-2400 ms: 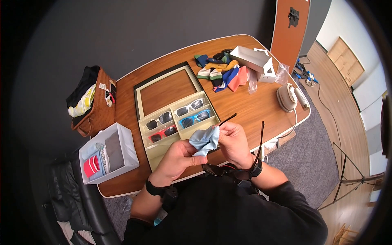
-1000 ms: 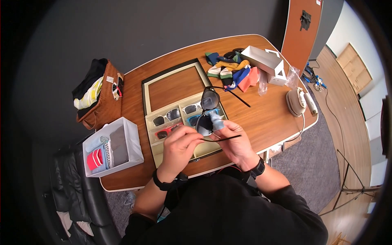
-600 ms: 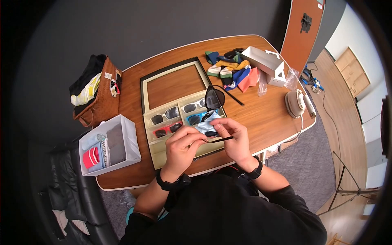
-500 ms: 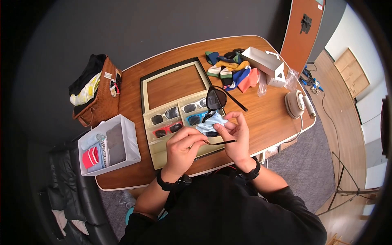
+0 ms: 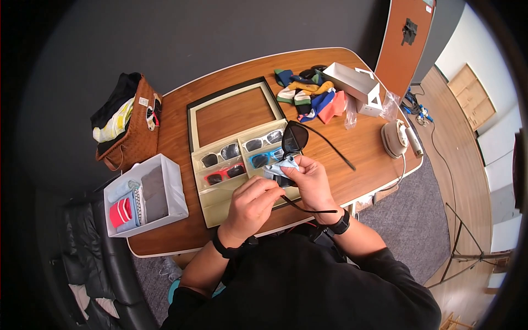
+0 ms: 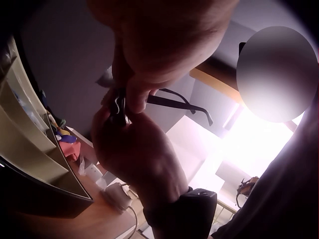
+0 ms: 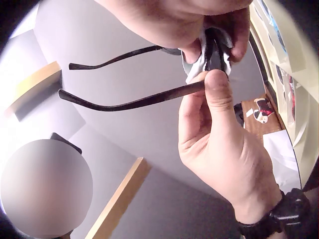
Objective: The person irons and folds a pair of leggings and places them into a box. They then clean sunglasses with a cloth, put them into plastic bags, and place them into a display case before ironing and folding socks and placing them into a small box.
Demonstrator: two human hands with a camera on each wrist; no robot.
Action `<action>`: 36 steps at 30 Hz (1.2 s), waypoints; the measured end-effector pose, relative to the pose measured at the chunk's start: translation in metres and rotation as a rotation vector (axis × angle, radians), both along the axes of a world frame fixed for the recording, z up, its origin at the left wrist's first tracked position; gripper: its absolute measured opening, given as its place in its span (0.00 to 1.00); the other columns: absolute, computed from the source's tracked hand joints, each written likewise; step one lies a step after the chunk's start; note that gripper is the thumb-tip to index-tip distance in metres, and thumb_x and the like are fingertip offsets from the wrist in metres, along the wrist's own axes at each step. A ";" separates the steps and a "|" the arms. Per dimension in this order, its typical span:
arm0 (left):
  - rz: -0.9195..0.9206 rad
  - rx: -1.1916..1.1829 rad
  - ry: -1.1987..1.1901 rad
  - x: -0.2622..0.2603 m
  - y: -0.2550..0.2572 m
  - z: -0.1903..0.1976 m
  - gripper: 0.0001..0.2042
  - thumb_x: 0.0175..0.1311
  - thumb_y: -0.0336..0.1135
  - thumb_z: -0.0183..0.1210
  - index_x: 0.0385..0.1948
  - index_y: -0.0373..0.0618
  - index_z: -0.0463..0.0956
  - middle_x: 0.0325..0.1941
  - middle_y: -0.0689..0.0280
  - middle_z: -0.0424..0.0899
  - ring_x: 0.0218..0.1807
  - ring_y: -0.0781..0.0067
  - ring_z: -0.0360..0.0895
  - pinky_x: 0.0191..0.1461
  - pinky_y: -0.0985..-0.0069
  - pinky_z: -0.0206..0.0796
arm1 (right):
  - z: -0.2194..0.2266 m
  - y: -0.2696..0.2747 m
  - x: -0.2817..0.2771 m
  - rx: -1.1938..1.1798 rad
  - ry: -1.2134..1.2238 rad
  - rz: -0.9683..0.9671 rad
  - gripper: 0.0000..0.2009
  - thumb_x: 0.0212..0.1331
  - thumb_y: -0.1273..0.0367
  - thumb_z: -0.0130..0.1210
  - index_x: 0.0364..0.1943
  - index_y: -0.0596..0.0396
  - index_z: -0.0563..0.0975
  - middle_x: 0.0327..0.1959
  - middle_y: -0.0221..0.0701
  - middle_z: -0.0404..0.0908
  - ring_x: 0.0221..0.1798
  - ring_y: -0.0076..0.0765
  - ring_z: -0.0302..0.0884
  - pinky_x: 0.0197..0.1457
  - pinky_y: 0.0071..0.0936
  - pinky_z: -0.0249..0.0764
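Black sofa [image 5: 110,264]: at the far left, below table level.
Brown basket [image 5: 146,124]: by the wooden table's [image 5: 352,159] left edge, with black and yellow-and-white cloth spilling out.
White bin [image 5: 177,195]: just in front of the basket, holding folded fabrics, a red one [image 5: 120,212] among them.
Display case [image 5: 219,212]: lid opened back; two pale-framed pairs [image 5: 220,155] behind, red sunglasses [image 5: 225,174] and blue sunglasses [image 5: 265,158] before them.
Left hand [image 5: 252,206]: pinching the near temple of the black sunglasses close to the hinge, thumb against fingers.
Light blue cloth [image 5: 284,165]: bunched at the near lens; fingers cover much of it, so how fully it wraps the lens is hard to tell.
Black sunglasses [image 5: 295,137]: held up above the case's right side, temples unfolded, far lens uncovered.
Right hand [image 5: 309,184]: gripping the cloth and near lens between thumb and fingers.
Colourful fabric pile [image 5: 309,91]: towards the back of the table.
White carton [image 5: 352,82]: touching the pile's right side.
Corded appliance [image 5: 394,138]: near the table's right edge.
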State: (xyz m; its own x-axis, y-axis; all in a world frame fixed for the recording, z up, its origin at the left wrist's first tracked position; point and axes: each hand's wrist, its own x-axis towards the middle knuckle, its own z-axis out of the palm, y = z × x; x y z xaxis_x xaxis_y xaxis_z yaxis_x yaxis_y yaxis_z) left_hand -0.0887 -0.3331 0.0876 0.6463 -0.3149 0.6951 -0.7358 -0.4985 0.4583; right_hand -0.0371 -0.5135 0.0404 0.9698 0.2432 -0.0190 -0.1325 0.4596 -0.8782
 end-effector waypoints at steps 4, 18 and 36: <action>0.009 -0.019 0.002 0.001 0.002 0.002 0.10 0.51 0.17 0.71 0.36 0.38 0.86 0.37 0.62 0.84 0.38 0.59 0.83 0.39 0.66 0.76 | 0.009 -0.001 -0.005 0.080 0.092 0.056 0.05 0.71 0.79 0.64 0.46 0.61 0.83 0.41 0.31 0.92 0.42 0.19 0.87 0.48 0.20 0.84; -0.009 -0.016 -0.057 0.000 0.001 0.004 0.11 0.50 0.17 0.71 0.36 0.39 0.86 0.37 0.62 0.85 0.37 0.60 0.84 0.38 0.66 0.77 | 0.011 -0.003 -0.007 0.066 0.047 0.043 0.06 0.71 0.77 0.65 0.49 0.60 0.85 0.42 0.29 0.92 0.42 0.17 0.87 0.49 0.17 0.80; -0.030 -0.020 -0.085 -0.006 0.006 0.016 0.12 0.46 0.15 0.72 0.34 0.37 0.87 0.36 0.61 0.85 0.36 0.60 0.85 0.38 0.67 0.77 | 0.022 -0.032 -0.001 0.077 0.033 0.404 0.13 0.70 0.81 0.61 0.57 0.65 0.81 0.50 0.36 0.90 0.50 0.29 0.90 0.57 0.26 0.86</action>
